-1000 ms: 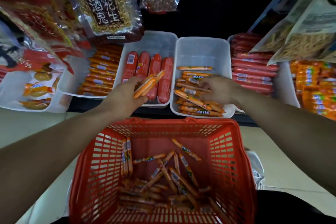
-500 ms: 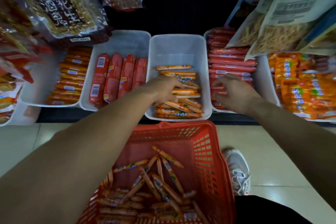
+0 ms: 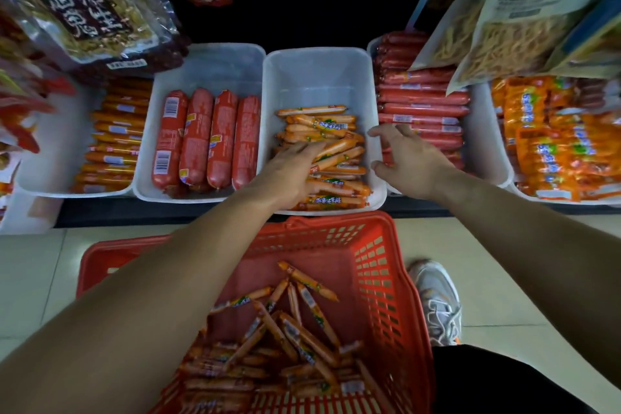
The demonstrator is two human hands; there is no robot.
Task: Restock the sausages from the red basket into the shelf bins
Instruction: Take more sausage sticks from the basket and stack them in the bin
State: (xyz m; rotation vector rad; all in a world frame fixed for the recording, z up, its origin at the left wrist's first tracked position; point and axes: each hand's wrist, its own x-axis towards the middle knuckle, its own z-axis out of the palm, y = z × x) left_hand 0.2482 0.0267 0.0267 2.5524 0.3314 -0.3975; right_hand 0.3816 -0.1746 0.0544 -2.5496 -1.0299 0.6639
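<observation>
The red basket (image 3: 386, 279) stands on the floor below me, with several thin orange sausages (image 3: 292, 329) piled in its bottom. Right above it on the shelf, a white bin (image 3: 316, 54) is about half filled with the same orange sausages (image 3: 322, 124). My left hand (image 3: 289, 171) lies palm down on that pile, fingers stretched flat over the sausages. My right hand (image 3: 410, 161) hovers over the rim between this bin and the one to its right, fingers spread, holding nothing.
Left of the middle bin is a bin of thick red sausages (image 3: 201, 138), then a bin of orange sticks (image 3: 114, 138). Long red sausages (image 3: 423, 101) fill the right bin, orange packs (image 3: 554, 134) beyond. Snack bags (image 3: 87, 7) hang overhead. My shoe (image 3: 437, 299) is beside the basket.
My left hand carried a few orange sausages from over the red-sausage bin into the middle bin and now lies flat on the pile. My right hand left that pile and moved right.
</observation>
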